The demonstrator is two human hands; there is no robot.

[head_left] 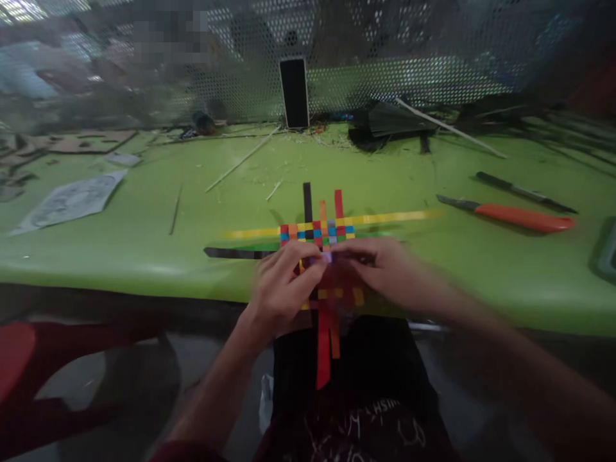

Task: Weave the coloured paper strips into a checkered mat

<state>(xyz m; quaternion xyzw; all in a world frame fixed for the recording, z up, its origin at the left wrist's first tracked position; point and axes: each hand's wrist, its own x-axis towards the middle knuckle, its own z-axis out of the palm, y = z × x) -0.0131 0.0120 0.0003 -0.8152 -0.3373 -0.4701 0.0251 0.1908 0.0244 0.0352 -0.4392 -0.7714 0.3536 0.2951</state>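
A woven piece of coloured strips (316,231) lies at the table's front edge, its yellow, black, red, orange and green ends sticking out. Red and orange ends (325,350) hang down over my lap. My left hand (289,273) rests on the left part of the weave, thumb and forefinger pinched near a small pale purple strip (326,257). From the right, my right hand (380,266) pinches at the same purple strip, fingertips close to the left ones. Both hands hide much of the weave's middle, and the right one is slightly blurred.
An orange-handled knife (524,217) and a dark-handled knife (524,191) lie to the right. A phone (294,93) leans on the perforated metal panel (231,90). Thin sticks (243,158), a paper drawing (72,200) and dark strips (399,122) lie on the green table. A red stool (19,359) stands lower left.
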